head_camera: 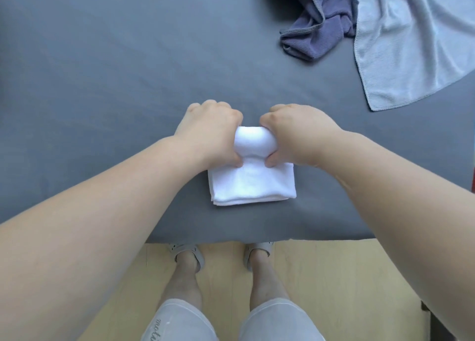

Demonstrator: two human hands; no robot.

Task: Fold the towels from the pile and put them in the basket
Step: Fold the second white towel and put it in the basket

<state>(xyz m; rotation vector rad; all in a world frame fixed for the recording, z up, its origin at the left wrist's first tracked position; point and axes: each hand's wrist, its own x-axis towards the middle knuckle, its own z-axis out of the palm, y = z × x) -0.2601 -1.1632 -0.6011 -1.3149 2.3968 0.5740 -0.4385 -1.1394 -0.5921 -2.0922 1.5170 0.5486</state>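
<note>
A white towel (253, 184), folded into a small square, lies on the grey table (102, 83) near its front edge. My left hand (210, 132) and my right hand (298, 135) both grip the towel's far end, which bulges up in a rolled fold between them, thumbs pinching underneath. At the back right sits the pile: a purple towel (321, 29) crumpled beside a light grey towel (411, 40) spread flat. No basket is in view.
The table's front edge (231, 239) runs just beyond my feet, with a wooden floor (321, 276) below it. A dark object (426, 312) shows at the lower right by the floor.
</note>
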